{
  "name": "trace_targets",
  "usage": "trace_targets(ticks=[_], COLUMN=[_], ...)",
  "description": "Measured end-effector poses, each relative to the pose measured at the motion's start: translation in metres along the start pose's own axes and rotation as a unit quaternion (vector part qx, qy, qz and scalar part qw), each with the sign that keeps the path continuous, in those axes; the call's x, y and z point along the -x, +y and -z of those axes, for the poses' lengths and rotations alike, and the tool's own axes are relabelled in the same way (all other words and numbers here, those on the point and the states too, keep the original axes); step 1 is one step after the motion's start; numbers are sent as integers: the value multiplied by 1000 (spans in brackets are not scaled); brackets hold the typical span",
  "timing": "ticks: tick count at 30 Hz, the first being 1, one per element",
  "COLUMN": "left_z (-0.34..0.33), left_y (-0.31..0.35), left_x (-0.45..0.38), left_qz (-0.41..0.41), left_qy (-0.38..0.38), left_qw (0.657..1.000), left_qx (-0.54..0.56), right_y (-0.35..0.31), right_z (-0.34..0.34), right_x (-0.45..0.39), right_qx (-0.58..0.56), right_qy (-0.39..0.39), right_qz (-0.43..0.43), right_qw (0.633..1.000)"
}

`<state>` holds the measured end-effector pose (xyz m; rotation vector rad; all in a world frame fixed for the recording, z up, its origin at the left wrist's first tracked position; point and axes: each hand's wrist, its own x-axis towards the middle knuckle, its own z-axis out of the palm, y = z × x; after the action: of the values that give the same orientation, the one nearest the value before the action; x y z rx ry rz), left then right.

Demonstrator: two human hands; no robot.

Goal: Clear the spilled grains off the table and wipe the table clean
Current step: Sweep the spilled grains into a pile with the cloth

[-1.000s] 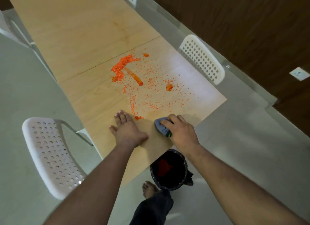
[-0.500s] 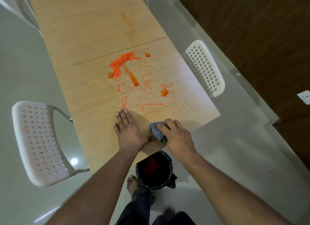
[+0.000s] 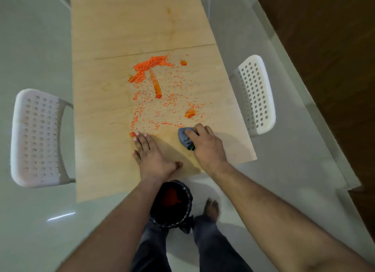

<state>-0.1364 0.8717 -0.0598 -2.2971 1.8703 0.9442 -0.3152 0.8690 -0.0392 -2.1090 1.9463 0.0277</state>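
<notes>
A dining room in a home or a plain canteen: a long pale wooden counter (image 3: 121, 28) with white perforated plastic chairs (image 3: 37, 137) at both long edges, glossy pale floor tiles (image 3: 294, 170), dark wood wall panelling (image 3: 324, 38), and a lined waste bin (image 3: 172, 204) (below the near edge).

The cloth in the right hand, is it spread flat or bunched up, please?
Bunched up: the grey cloth shows as a wad under the right hand, whose fingers curl over it.
</notes>
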Motion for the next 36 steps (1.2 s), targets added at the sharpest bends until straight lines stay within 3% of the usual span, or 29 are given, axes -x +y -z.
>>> trace_targets(ticks=[8, 13, 21, 26, 31, 36], left_z=[-21, -27, -26, -24, -32, -39], left_y=[17, 17, 18, 28, 46, 68], left_x=[1, 0, -2, 5, 16, 1], left_qz=[66, 62, 73, 56, 14, 15], left_qy=[15, 22, 17, 7, 9, 28], left_qw=[997, 997, 997, 998, 1000, 999], left_qx=[40, 33, 24, -1, -2, 13], right_y=[55, 87, 72, 77, 122, 152], right_z=[-15, -17, 26, 25, 10, 13], right_x=[82, 50, -54, -11, 48, 20], right_qx=[-5, 12, 30, 25, 20, 19], right_qy=[-17, -37, 6, 26, 25, 15], right_qz=[153, 174, 154, 185, 204, 216], right_qw=[988, 984, 988, 982, 978, 976])
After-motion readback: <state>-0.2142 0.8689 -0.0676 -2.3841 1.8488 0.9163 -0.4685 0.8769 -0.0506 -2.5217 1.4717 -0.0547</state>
